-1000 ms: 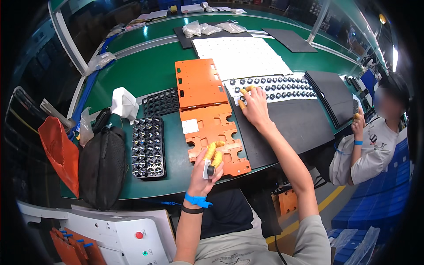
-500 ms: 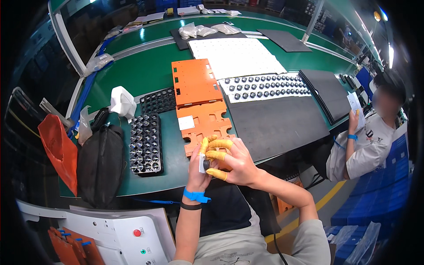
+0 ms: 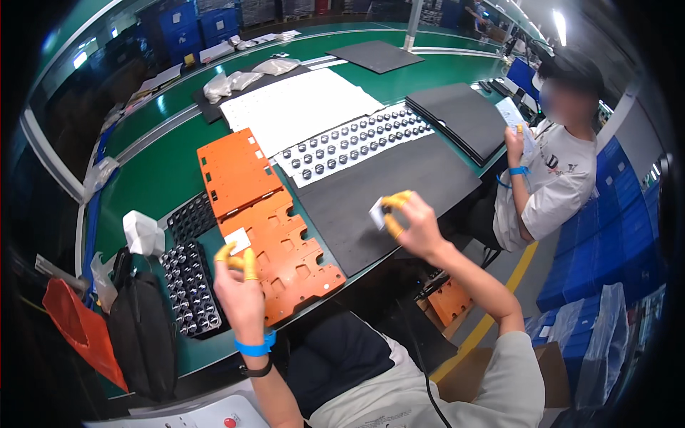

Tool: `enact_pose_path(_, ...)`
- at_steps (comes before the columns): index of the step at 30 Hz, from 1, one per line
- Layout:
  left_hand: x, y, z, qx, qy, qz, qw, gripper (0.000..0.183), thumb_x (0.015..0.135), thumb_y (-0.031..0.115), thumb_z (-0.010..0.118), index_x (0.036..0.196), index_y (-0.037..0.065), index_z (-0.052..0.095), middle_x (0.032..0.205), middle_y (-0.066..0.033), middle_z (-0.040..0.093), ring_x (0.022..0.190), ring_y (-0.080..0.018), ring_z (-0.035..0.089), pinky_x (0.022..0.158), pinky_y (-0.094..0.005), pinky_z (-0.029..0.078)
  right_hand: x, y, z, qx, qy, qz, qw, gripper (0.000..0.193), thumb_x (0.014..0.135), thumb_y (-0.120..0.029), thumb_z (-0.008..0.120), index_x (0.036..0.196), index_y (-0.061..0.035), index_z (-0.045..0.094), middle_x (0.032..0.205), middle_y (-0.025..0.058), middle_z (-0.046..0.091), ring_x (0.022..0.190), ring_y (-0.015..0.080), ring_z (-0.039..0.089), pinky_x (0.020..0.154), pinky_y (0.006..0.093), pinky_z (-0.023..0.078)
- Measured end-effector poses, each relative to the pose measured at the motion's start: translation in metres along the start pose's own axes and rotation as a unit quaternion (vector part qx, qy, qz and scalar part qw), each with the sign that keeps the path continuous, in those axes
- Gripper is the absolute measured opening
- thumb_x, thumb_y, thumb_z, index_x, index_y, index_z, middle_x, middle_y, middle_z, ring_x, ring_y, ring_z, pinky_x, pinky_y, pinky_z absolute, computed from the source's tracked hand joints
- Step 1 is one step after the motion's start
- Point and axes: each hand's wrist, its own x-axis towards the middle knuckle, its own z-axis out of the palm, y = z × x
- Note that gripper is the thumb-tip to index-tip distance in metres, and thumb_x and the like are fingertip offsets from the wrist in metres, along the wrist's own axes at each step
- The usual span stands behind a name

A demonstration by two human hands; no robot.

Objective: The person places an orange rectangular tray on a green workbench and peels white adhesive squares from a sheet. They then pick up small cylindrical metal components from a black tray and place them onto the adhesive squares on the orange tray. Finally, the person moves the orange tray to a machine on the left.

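Observation:
Yellow finger cots cover several fingertips on both hands. My right hand [image 3: 421,227], over the black mat [image 3: 435,175], pinches a small white square plate [image 3: 376,212] with a black round part [image 3: 387,209] on it. My left hand [image 3: 239,289] reaches over the near-left edge of the orange fixture [image 3: 292,246]. Its thumb and fingers are apart at a white square plate [image 3: 239,240] lying on that fixture; whether they touch it I cannot tell. At the left, a black tray [image 3: 187,289] holds rows of round black parts with shiny tops.
Rows of black round parts stand on a white sheet [image 3: 303,178] beyond the mat. A white board [image 3: 300,107] lies farther back. Black and red bags [image 3: 143,335] hang at the left edge. A co-worker [image 3: 560,157] sits at the right, holding a paper.
My hands, together before, have parted: the right moved right over the mat with the white plate and black part, the left moved left to the fixture's plate. The view has swung right.

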Motion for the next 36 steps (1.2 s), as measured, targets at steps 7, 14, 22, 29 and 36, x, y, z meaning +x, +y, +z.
enact_pose_path(7, 0.047, -0.047, -0.002, 0.283, 0.108, 0.040, 0.952, 0.065, 0.091, 0.031, 0.071, 0.137, -0.004, 0.041, 0.086, -0.0216, 0.062, 0.082, -0.0410, 0.061, 0.074, -0.0487, 0.046, 0.003, 0.158, -0.022, -0.191, 0.029, 0.136, 0.972, 0.029, 0.082, -0.009, 0.070, 0.110, -0.0041, 0.070, 0.103, 0.0158, 0.060, 0.101, 0.0331, 0.059, 0.087, 0.0415, 0.051)
enact_pose_path(14, 0.075, -0.079, 0.002, 0.248, 0.071, 0.008, 0.966, 0.040, 0.096, 0.036, 0.063, 0.099, -0.002, 0.050, 0.085, -0.0259, 0.065, 0.083, -0.0458, 0.062, 0.072, -0.0506, 0.046, 0.025, 0.242, -0.016, -0.244, 0.009, 0.170, 0.955, 0.033, 0.082, -0.006, 0.065, 0.115, 0.0002, 0.065, 0.109, 0.0186, 0.061, 0.108, 0.0345, 0.058, 0.092, 0.0431, 0.050)
enact_pose_path(22, 0.082, -0.072, 0.015, 0.229, 0.076, -0.001, 0.971, 0.040, 0.097, 0.036, 0.063, 0.087, -0.001, 0.052, 0.071, -0.0155, 0.059, 0.066, -0.0317, 0.058, 0.065, -0.0429, 0.044, 0.046, 0.276, 0.009, -0.252, 0.078, 0.266, 0.927, 0.034, 0.085, -0.007, 0.064, 0.116, 0.0056, 0.059, 0.114, 0.0231, 0.059, 0.111, 0.0388, 0.055, 0.096, 0.0449, 0.047)
enact_pose_path(29, 0.082, -0.076, 0.012, 0.203, 0.086, 0.017, 0.975, 0.036, 0.098, 0.031, 0.064, 0.085, 0.000, 0.051, 0.066, -0.0062, 0.049, 0.060, -0.0179, 0.045, 0.059, -0.0371, 0.040, 0.059, 0.294, 0.017, -0.328, 0.066, 0.304, 0.892, 0.029, 0.088, -0.014, 0.063, 0.113, 0.0008, 0.063, 0.114, 0.0188, 0.062, 0.112, 0.0353, 0.054, 0.094, 0.0454, 0.047)
enact_pose_path(36, 0.078, -0.074, 0.017, 0.173, 0.075, 0.024, 0.982, 0.033, 0.100, 0.028, 0.061, 0.088, -0.001, 0.052, 0.068, -0.0074, 0.051, 0.061, -0.0201, 0.047, 0.061, -0.0374, 0.041, 0.060, 0.299, 0.017, -0.332, 0.068, 0.312, 0.887, 0.031, 0.090, -0.017, 0.063, 0.116, -0.0001, 0.063, 0.113, 0.0171, 0.063, 0.109, 0.0331, 0.058, 0.091, 0.0447, 0.048)
